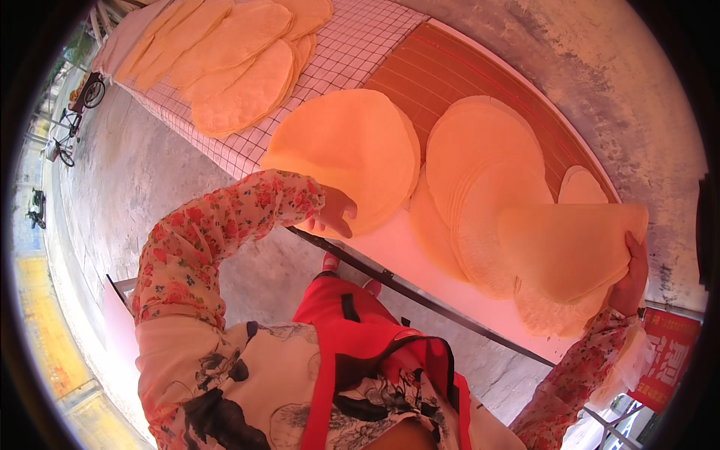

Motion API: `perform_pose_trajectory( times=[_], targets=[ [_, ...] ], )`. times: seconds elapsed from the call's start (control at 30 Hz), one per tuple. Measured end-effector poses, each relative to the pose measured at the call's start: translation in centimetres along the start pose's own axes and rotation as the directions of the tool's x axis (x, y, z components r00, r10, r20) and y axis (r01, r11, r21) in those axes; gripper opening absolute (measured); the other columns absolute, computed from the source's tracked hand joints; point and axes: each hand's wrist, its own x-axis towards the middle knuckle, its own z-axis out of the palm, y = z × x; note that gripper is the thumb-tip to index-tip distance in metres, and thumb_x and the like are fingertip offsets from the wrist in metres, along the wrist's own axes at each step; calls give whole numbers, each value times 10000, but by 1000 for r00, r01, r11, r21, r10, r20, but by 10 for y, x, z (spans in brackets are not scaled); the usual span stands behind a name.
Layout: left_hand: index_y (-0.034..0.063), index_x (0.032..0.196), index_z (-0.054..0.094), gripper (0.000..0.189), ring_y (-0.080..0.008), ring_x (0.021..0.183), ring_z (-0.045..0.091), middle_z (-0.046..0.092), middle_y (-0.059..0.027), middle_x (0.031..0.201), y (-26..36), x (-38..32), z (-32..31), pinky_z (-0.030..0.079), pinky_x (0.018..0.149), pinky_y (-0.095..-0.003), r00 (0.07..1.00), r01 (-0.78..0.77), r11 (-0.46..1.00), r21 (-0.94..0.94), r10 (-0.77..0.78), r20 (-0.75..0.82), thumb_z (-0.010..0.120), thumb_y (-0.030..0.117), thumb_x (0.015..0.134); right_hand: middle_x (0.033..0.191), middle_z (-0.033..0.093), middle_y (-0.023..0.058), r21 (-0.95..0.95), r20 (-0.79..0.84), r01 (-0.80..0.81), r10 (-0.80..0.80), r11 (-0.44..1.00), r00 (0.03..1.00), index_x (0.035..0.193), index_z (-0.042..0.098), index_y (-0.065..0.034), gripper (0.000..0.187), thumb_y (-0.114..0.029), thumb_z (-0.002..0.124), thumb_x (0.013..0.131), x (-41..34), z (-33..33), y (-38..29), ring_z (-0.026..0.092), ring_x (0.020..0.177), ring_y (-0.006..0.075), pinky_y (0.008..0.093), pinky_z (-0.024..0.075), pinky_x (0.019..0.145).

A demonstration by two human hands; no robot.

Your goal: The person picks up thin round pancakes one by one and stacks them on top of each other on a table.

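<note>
My right hand (633, 275) grips the edge of a large thin flatbread (574, 247), which looks folded over, at the right end of the table. Beneath it is a fanned pile of similar round flatbreads (484, 152). At the near rim of a broad round stack of flatbreads (349, 152) is my left hand (337, 212), its fingers apart and bent downward with nothing seen in them. Whether its fingertips touch the stack is hard to tell. A smaller pale flatbread piece (582, 185) lies behind the fanned pile.
More overlapping flatbreads (242, 79) cover the far left of the table on a checked cloth (360, 34). A brown slatted mat (433, 73) lies along the wall (590, 67). The dark table edge (388, 275) runs before my red apron (360, 315). A red sign (666, 354) bears writing.
</note>
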Motion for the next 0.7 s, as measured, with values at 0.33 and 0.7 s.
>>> perform_pose_trajectory(
  times=[0.33, 0.7],
  targets=[
    [62, 1214, 519, 351, -221, 1103, 549, 552, -117, 1199, -49, 58, 32, 476, 902, -367, 183, -463, 838, 289, 409, -894, 587, 156, 882, 1185, 595, 106, -523, 92, 428, -451, 737, 888, 1288, 494, 19, 364, -6, 447, 928, 73, 218, -68, 592, 1043, 167, 269, 472, 876],
    [66, 1332, 442, 477, -273, 1203, 499, 505, -105, 1337, -119, 64, 58, 421, 999, -404, 503, -542, -822, -175, -150, -851, 378, 394, 993, 1144, 630, 105, -441, 840, 789, -115, 428, 531, 1173, 612, -97, 365, 25, 502, 847, -13, 388, 229, 615, 1039, 266, 343, 509, 865]
  ],
)
